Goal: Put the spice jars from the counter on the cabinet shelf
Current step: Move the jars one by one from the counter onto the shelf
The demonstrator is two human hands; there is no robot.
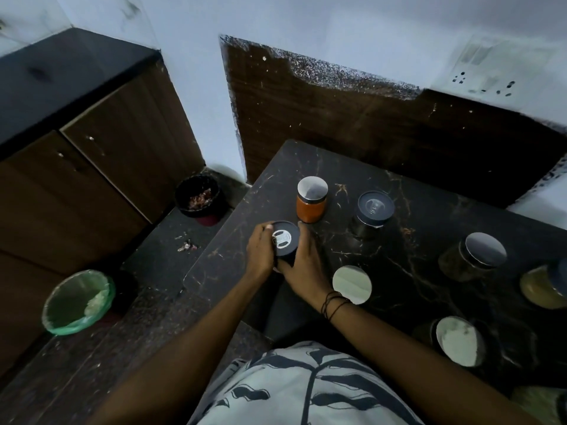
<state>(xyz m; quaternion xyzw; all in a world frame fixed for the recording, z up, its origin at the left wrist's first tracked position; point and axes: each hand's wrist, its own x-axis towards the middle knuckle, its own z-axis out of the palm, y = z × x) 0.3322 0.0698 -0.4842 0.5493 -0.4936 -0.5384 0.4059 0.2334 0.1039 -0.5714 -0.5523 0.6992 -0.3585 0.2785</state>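
Both my hands hold one dark-lidded spice jar (286,240) near the left front edge of the black marble counter (383,259). My left hand (260,250) curls round its left side, and my right hand (302,262) wraps its right side. An orange jar with a silver lid (311,199) stands just behind it. Further right sit a dark jar with a blue-grey lid (372,213) and a silver-lidded jar (475,256). A yellow-filled jar (543,286) is at the right edge. Two more silver lids show nearer me: one (352,283) beside my right wrist, one (460,340) at the front right.
Brown cabinet doors (101,154) under a black top stand to the left. On the floor are a black bin (198,196) with scraps and a green-lined bin (79,302). A wooden panel (368,127) backs the counter, with a wall socket (487,78) above right.
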